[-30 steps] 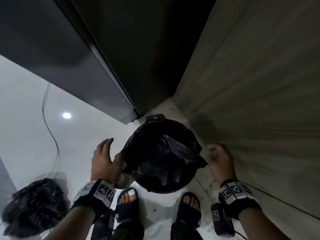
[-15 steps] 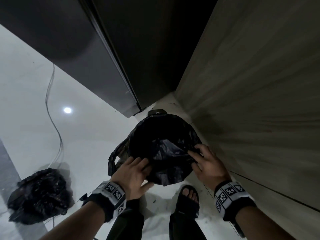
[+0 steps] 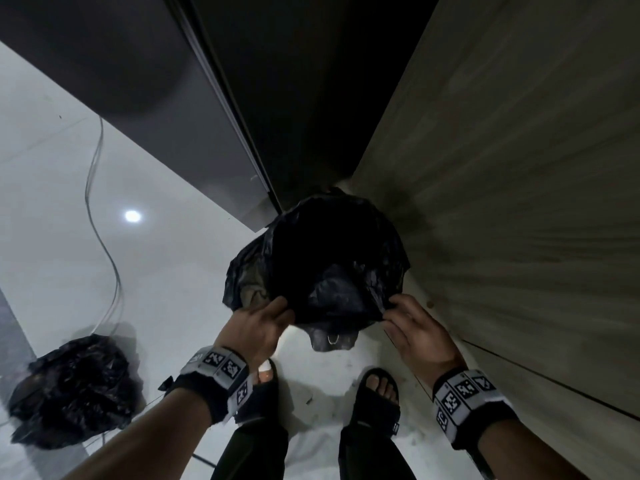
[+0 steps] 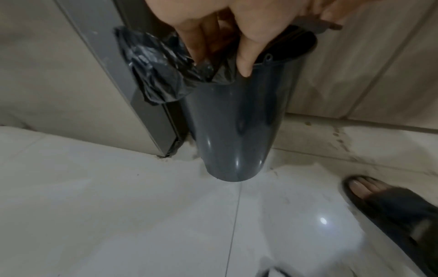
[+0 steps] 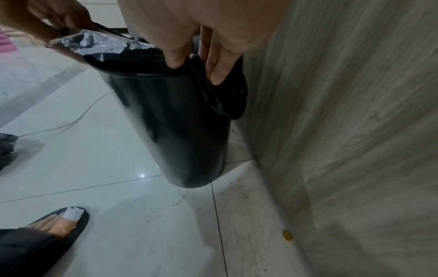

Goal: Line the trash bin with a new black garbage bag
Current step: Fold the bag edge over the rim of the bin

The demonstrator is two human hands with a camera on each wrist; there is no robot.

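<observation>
A dark grey round trash bin [image 4: 232,131] stands on the tiled floor in a corner, against a wood-grain wall. The new black garbage bag [image 3: 346,292] hangs inside it, its edge folded out over much of the rim. My left hand [image 3: 277,306] pinches the bag's edge at the near-left rim, thumb [image 4: 246,63] down the bin's outside. At the near-right rim my right hand [image 3: 391,308] pinches the edge, fingertips [image 5: 215,75] on the plastic [image 5: 227,97] draped outside the bin [image 5: 177,121]. The bin's bottom is hidden in darkness.
A full, crumpled black bag [image 3: 72,389] lies on the floor at the left beside a thin cable [image 3: 100,220]. The wood-grain wall [image 3: 519,202] closes in the right, a dark grey panel [image 3: 173,98] the back left. My sandalled feet [image 3: 377,393] stand just before the bin.
Both hands have come from the bin's sides to its near rim and taken hold of the bag's edge. More of the bag now lies folded over the rim.
</observation>
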